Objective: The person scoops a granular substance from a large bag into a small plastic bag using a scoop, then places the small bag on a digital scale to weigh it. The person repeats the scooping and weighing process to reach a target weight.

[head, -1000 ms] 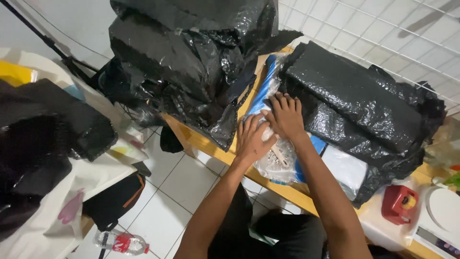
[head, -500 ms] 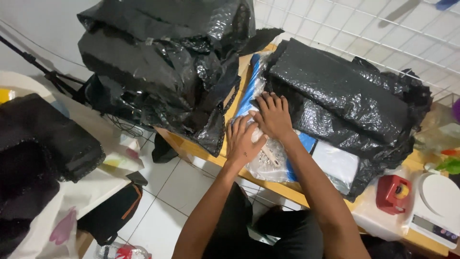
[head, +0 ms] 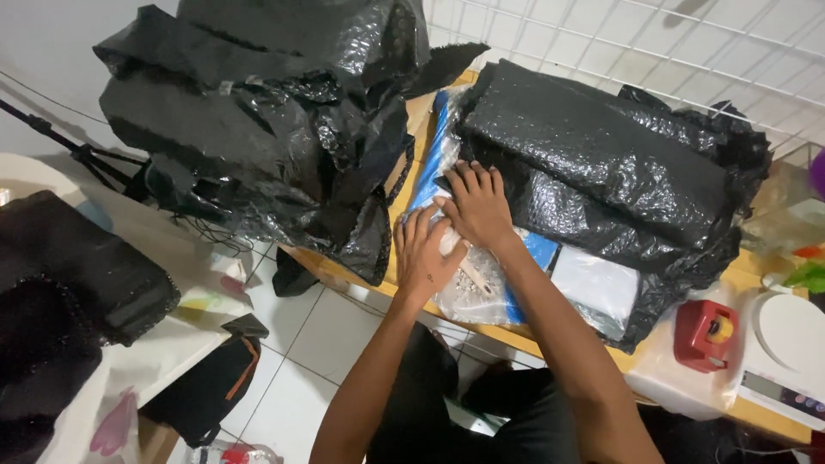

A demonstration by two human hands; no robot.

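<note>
On the wooden table (head: 344, 268), both hands press a clear packet (head: 481, 283).

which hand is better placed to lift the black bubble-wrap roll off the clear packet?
Probably right. The right hand already lies with its fingertips at the black bubble-wrap roll. The left hand sits lower, flat on the clear packet, farther from the roll.

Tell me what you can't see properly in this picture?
- Clear bag, head view: contents too small; left hand and right hand cover part.
- Black wrap: hides what lies inside.
- Scale: cut off by the right edge.
- Bottle: cut off by the bottom edge.
</note>
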